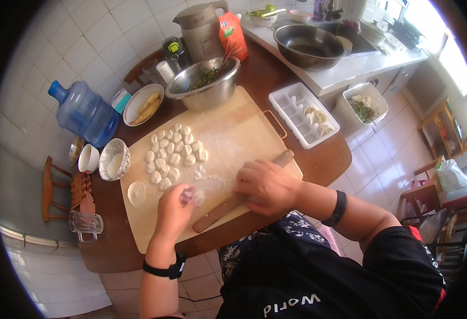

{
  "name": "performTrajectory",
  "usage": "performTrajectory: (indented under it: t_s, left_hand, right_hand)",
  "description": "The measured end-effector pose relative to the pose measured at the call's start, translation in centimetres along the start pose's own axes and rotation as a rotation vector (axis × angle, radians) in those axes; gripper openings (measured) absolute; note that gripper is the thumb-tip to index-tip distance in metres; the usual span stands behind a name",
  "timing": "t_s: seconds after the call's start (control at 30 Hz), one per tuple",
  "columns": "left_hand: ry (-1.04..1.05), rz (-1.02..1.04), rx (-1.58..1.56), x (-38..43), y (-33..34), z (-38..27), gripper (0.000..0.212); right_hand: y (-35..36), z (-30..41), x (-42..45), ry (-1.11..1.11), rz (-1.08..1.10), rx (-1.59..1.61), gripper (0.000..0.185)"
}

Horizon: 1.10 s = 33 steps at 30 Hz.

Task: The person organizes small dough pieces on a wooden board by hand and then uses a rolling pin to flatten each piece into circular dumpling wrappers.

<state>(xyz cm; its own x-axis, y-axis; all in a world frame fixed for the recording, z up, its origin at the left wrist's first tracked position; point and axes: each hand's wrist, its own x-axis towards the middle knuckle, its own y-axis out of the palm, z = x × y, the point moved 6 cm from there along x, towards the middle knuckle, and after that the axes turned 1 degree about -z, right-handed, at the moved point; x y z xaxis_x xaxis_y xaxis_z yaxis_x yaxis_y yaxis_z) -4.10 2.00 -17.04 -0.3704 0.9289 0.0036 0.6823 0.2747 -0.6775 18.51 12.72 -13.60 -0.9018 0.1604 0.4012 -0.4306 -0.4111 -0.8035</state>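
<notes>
A wooden rolling pin (218, 212) lies slantwise across the near part of a floured wooden board (233, 133). My right hand (267, 185) is curled over its middle. Left of the pin, my left hand (173, 211) pinches a small pale piece of dough (196, 197), blurred by motion. Several small dough pieces (174, 159) are clustered on the board's left half, beyond my left hand. One flat round wrapper (137, 194) rests by the board's left edge. Loose flour (201, 173) is scattered between the dough pieces and my right hand.
At the board's far edge stands a steel bowl of chopped filling (201, 93). A white compartment tray (303, 115) holds several dumplings at the right. Patterned bowl (114, 159), glass mug (86, 225) and blue water jug (86, 113) line the left side.
</notes>
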Motion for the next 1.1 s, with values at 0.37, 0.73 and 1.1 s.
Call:
performTrajectory:
  t_s: [0.37, 0.73, 1.1]
  left_hand:
    - [0.067, 0.197, 0.019, 3.0, 2.8, -4.1, 0.01]
    - [0.072, 0.172, 0.111, 4.2, 2.7, -2.6, 0.019]
    - [0.05, 0.112, 0.218, 4.4, 2.0, -3.9, 0.029]
  right_hand:
    - [3.0, -2.3, 4.8, 0.445, 0.064, -0.368, 0.023]
    - [4.9, -2.0, 3.1, 0.34, 0.026, -0.402, 0.062]
    - [5.6, -5.8, 8.7, 0.353, -0.029, -0.466, 0.065]
